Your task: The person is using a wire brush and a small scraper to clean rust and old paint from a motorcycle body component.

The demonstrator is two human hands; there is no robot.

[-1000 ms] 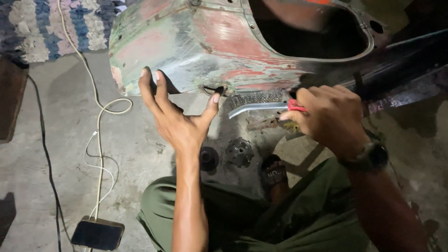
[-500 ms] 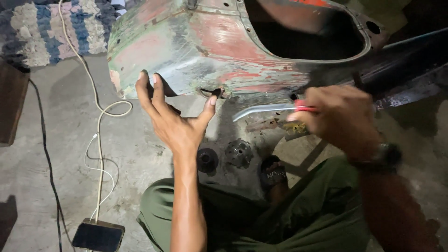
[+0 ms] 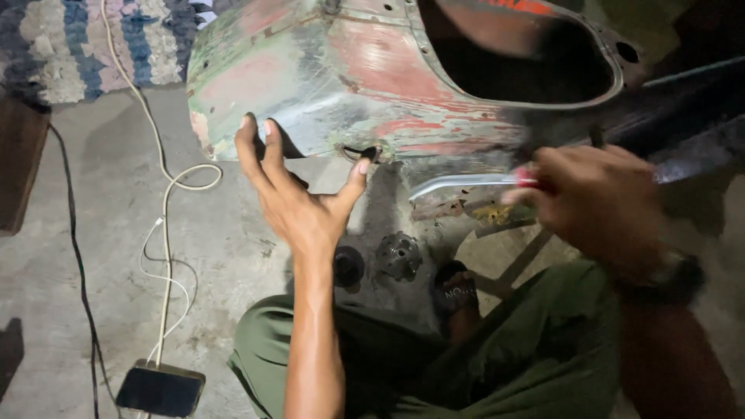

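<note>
At the far left a dark wooden board [image 3: 19, 167] lay on the concrete floor [image 3: 93, 256], and above it a striped woven rug [image 3: 93, 39] covered the upper corner. A black cable [image 3: 77, 256] ran down the floor beside the board, and a white cable [image 3: 167, 233] curled down to a dark phone [image 3: 161, 388] that lay flat near the bottom edge. To the right of these stood the old metal body panel [image 3: 349, 77], with worn green and red paint and a large dark opening on its upper right part. The person's left hand [image 3: 299, 206] was open, the fingers spread apart; the fingertips pressed against the lower edge of the panel and the thumb reached up to a small dark hole in the rim. It clamped on nothing, it only supported the panel from under. Below the hand two round metal parts [image 3: 380, 260] lay on the floor, just beside the person's knees in green trousers [image 3: 497, 365]. Farther right, the right hand [image 3: 601, 206], blurred and wearing a dark wristwatch [image 3: 667, 279], was closed around the red handle of a tool with a bent silver shaft [image 3: 466, 184]. The shaft pointed to the left, its end just under the lower edge of the panel, near the thumb of the left hand.
</note>
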